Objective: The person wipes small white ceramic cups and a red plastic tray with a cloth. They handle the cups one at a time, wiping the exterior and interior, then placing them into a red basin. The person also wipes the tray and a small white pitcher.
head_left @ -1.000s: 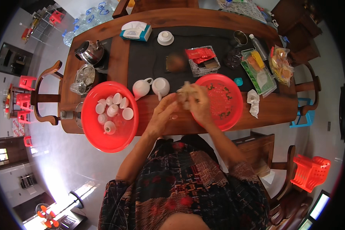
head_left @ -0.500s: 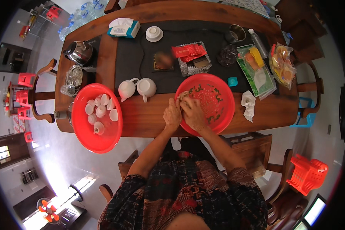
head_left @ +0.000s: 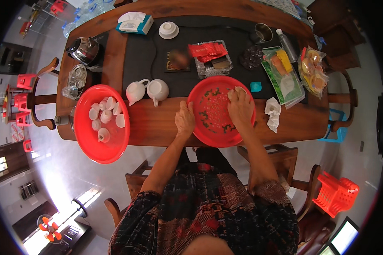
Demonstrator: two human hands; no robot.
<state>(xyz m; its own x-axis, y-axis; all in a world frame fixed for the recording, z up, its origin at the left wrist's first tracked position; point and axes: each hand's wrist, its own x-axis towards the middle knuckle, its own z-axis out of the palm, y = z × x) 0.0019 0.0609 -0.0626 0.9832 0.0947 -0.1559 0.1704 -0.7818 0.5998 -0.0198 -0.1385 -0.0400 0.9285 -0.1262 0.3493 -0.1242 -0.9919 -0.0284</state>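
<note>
Okay so, from the head view: the right hand (head_left: 240,106) has its fingers curled down over a pale, bunched-up cloth (head_left: 231,94), so that grip is closed around fabric. The cloth is inside a round, red plastic basin with green leaf shapes (head_left: 213,140), over toward its far right wall. The left hand (head_left: 185,120) sits at the basin's left rim, fingers bent against it; can't tell if that grip is really pinching the rim or just leaning on it.

What worries me: this basin's near rim is right about at the edge of the brown wooden surface (head_left: 151,123), so a hard pull toward the body could drag it over. The other red plastic basin (head_left: 102,153), the one holding small white cups (head_left: 120,120), already pokes out past that edge, so an elbow bump might tip it and chip something.

As for direction, the cloth is a wad mostly hidden by the fingers, so no clear long axis; the bit showing sticks out around the fingertips, on the left and far side. The basin is round, so no long axis there either.
</note>
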